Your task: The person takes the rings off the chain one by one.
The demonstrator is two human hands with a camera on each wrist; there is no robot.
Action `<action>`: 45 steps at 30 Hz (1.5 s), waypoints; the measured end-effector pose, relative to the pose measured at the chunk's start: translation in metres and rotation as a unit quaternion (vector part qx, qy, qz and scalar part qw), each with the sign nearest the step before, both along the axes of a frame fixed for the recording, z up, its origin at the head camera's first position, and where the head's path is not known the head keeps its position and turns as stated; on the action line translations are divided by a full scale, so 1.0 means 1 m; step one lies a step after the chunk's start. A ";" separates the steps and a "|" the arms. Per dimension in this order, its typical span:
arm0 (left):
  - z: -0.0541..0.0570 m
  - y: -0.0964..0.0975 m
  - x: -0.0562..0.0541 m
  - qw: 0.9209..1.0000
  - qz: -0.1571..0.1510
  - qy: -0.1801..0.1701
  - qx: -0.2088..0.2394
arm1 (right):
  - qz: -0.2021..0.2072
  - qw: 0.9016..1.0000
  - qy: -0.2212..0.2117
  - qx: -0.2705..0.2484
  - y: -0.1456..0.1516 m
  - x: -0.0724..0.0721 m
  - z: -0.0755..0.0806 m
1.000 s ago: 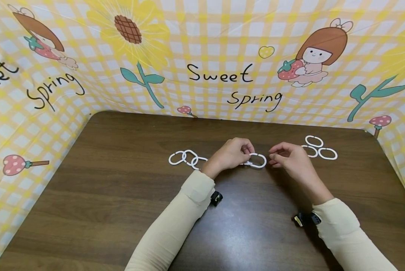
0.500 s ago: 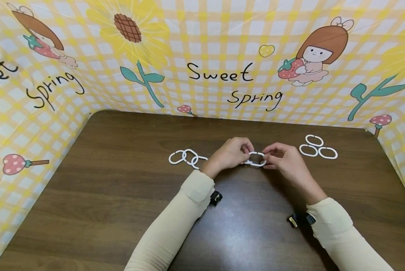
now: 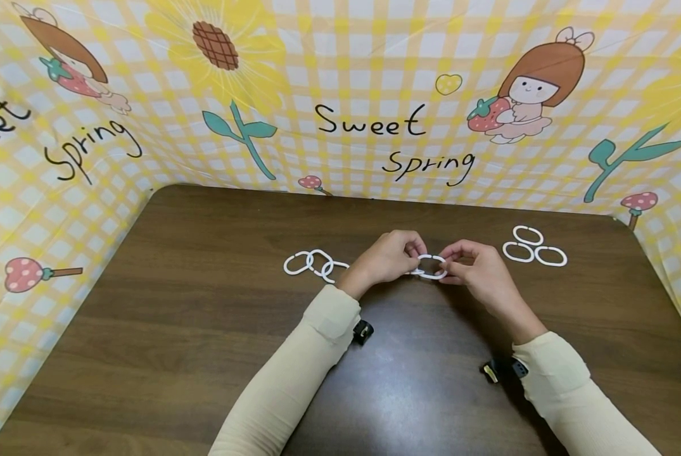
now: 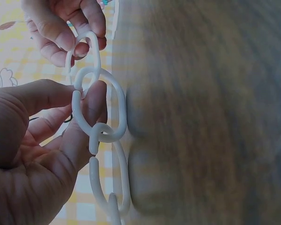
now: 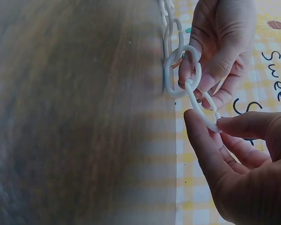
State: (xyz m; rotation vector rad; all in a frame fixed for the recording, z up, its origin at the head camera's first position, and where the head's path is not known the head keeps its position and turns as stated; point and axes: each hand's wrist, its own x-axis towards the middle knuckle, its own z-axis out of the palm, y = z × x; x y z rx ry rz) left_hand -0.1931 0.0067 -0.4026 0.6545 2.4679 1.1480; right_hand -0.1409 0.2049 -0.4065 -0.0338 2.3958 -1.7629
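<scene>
A chain of white plastic links (image 3: pixel 320 251) stretches from left of centre to between the hands, its middle hidden behind the left hand (image 3: pixel 388 256) and wrist in the head view. In the left wrist view, left thumb and fingertips pinch the second-to-last link (image 4: pixel 122 108). Its neighbour, the end link (image 5: pixel 196 105), is threaded through it and pinched at its far end by the thumb and fingers of the right hand (image 3: pixel 479 269). Each link is an oval with a small gap in one side. The end link's gap faces the back in the head view.
Three loose white links (image 3: pixel 551 265) lie grouped at the back right of the brown wooden table (image 3: pixel 192 316). A yellow checked cloth (image 3: pixel 369 63) with printed flowers and figures rises behind and beside the table. Small black devices (image 3: pixel 363 332) sit at both wrists.
The right hand has come left from beside the loose links and taken hold of the end link. The left hand has stayed in place, pinching the chain.
</scene>
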 end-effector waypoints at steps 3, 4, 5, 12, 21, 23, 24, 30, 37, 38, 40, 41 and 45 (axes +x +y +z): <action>0.000 0.000 0.000 1.000 -0.002 -0.001 -0.002 | -0.001 1.000 0.000 0.001 0.000 0.000 0.000; 0.000 -0.001 0.000 1.000 -0.003 -0.001 -0.002 | -0.002 1.000 0.000 0.000 -0.001 0.000 0.000; 0.000 -0.001 0.000 1.000 -0.004 -0.001 -0.003 | -0.003 1.000 0.000 -0.001 -0.001 0.000 0.000; 0.000 -0.003 0.000 1.000 -0.009 0.000 0.001 | -0.006 1.000 0.002 -0.007 -0.001 0.000 0.001; 0.004 -0.015 0.004 1.000 -0.005 0.012 0.004 | -0.008 1.000 0.006 -0.009 -0.001 0.000 0.002; 0.004 -0.019 0.005 1.000 -0.005 0.015 0.005 | -0.008 1.000 0.007 -0.008 -0.001 0.001 0.002; 0.004 -0.020 0.005 1.000 -0.006 0.016 0.004 | -0.008 1.000 0.008 -0.006 -0.001 0.000 0.002; 0.004 -0.026 0.009 1.000 -0.022 0.020 -0.002 | -0.011 1.000 0.011 0.002 -0.002 -0.001 0.002; 0.006 -0.033 0.013 0.998 -0.034 0.052 -0.022 | -0.014 1.000 0.004 0.007 -0.003 -0.002 0.003; 0.007 -0.034 0.014 0.998 -0.035 0.054 -0.027 | -0.015 1.000 0.003 0.006 -0.003 -0.003 0.003; 0.007 -0.035 0.015 0.997 -0.038 0.059 -0.038 | -0.016 1.000 0.004 0.006 -0.003 -0.003 0.003; 0.007 -0.035 0.015 0.996 -0.040 0.061 -0.043 | -0.016 1.000 0.003 0.006 -0.003 -0.003 0.003; 0.006 -0.035 0.016 0.995 -0.053 0.067 -0.060 | -0.018 1.000 0.003 0.001 -0.003 -0.003 0.002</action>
